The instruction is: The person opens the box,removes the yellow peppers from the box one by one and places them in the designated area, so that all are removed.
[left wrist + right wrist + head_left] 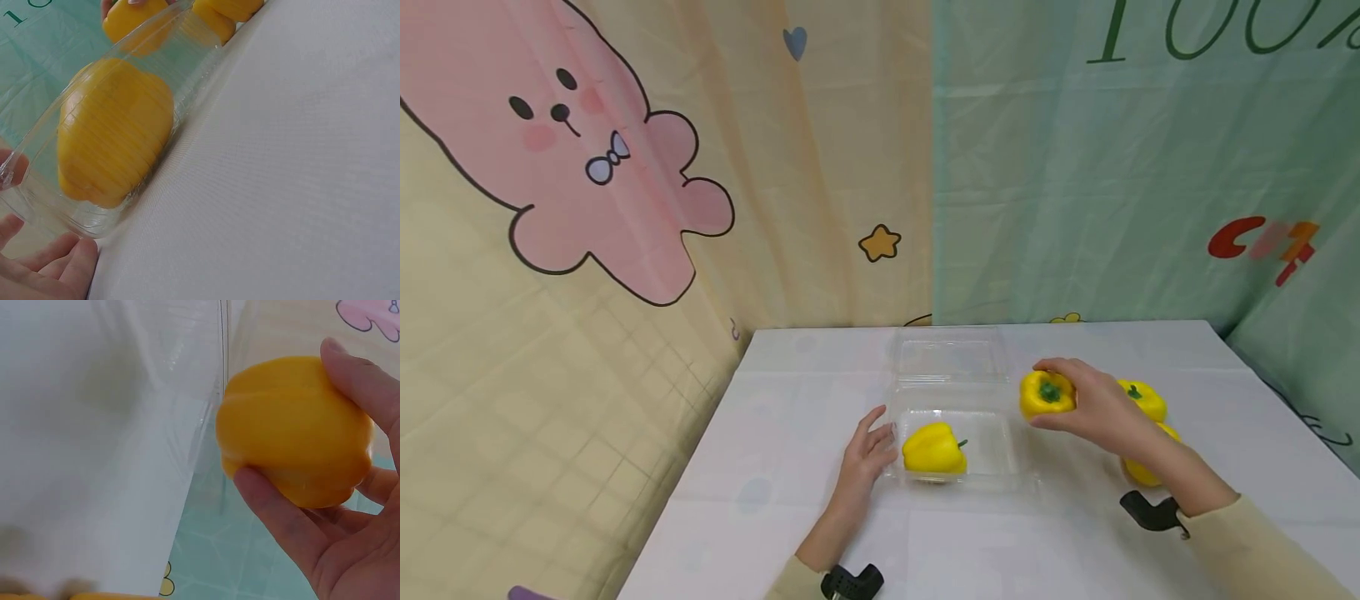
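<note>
My right hand (1101,408) grips a yellow bell pepper (1047,395) by its sides, held up to the right of a clear plastic box (992,442). In the right wrist view the thumb and fingers curl round this pepper (290,428). A second yellow bell pepper (934,450) lies on its side in the left part of the box, its stem pointing right. My left hand (867,454) rests at the box's left wall with its fingers relaxed. Through the clear wall in the left wrist view the boxed pepper (115,131) shows, with left-hand fingers (53,262) at the corner.
The box's clear lid (951,354) lies folded back behind it. Two more yellow bell peppers (1144,400) sit at the right, partly hidden by my right arm. A white cloth (760,467) covers the table, and printed curtains (820,167) hang behind its far edge.
</note>
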Available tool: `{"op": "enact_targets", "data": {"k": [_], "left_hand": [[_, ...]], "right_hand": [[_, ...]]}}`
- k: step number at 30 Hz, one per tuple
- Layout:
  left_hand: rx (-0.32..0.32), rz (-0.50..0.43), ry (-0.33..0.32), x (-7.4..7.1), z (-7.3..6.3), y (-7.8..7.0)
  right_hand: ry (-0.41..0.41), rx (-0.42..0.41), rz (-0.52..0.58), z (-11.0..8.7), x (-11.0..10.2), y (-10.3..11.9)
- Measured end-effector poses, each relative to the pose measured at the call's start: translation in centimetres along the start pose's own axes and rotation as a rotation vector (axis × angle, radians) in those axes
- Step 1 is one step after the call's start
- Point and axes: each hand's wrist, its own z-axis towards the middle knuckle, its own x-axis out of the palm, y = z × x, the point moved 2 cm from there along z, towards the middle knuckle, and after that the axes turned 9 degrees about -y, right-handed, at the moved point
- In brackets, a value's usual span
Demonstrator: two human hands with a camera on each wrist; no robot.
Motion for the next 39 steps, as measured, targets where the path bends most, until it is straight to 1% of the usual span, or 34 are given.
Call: {"op": "enact_targets", "data": {"k": [6, 13, 22, 32, 39], "left_hand": [[0.009, 0.003, 0.003, 0.0, 0.0, 0.1], [-0.017, -0.018, 0.001, 0.1, 0.0, -0.1], [-0.014, -0.019, 0.004, 0.1, 0.0, -0.2], [-0.027, -0.006, -0.004, 0.1, 0.2, 0.0], [-0.021, -0.002, 0.0, 0.1, 0.1, 0.1]], "right_hand": [[0.024, -0.022, 0.02, -0.1, -0.9, -0.4], [0.057, -0.053, 0.026, -0.2, -2.1, -0.8], [0.078, -0.082, -0.034, 0.1, -3.6, -1.8], [0.109, -0.046, -0.024, 0.1, -4.7, -2.7], [0.131, -0.003, -0.03, 0.1, -4.9, -4.1]]}}
